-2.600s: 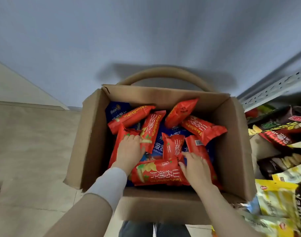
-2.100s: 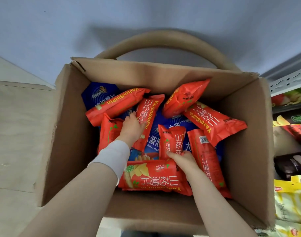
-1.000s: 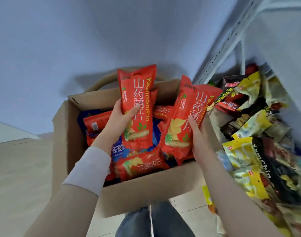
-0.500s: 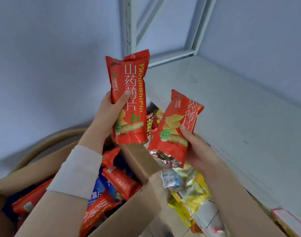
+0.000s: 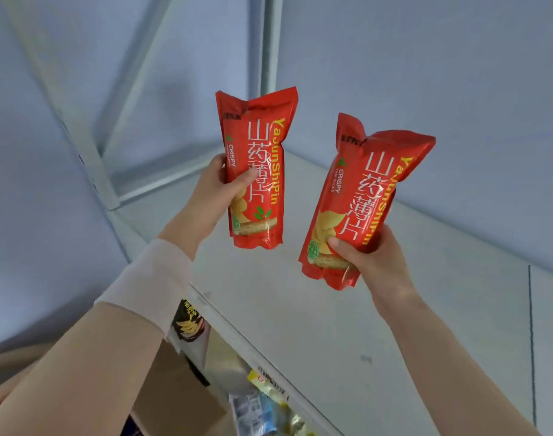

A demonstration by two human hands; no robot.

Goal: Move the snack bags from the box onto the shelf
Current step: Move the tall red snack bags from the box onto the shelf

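Observation:
I hold two red snack bags upright above a bare white shelf board (image 5: 347, 316). My left hand (image 5: 217, 196) grips the left red bag (image 5: 259, 146) at its side, near the middle. My right hand (image 5: 368, 259) grips the right red bag (image 5: 366, 184) near its bottom end. Both bags hang in the air over the board, apart from each other and not touching it. The cardboard box (image 5: 171, 391) shows only as a corner at the bottom, below my left forearm; its contents are hidden.
A white metal upright (image 5: 89, 158) and slanted braces frame the shelf's left end. A pale wall stands behind the board. Under the board's front edge lie a black snack bag (image 5: 187, 322) and other packets (image 5: 269, 404) on a lower level.
Both hands lifted one red bag each out of the box and raised them over the white shelf board. The view swung up from the box to the shelf.

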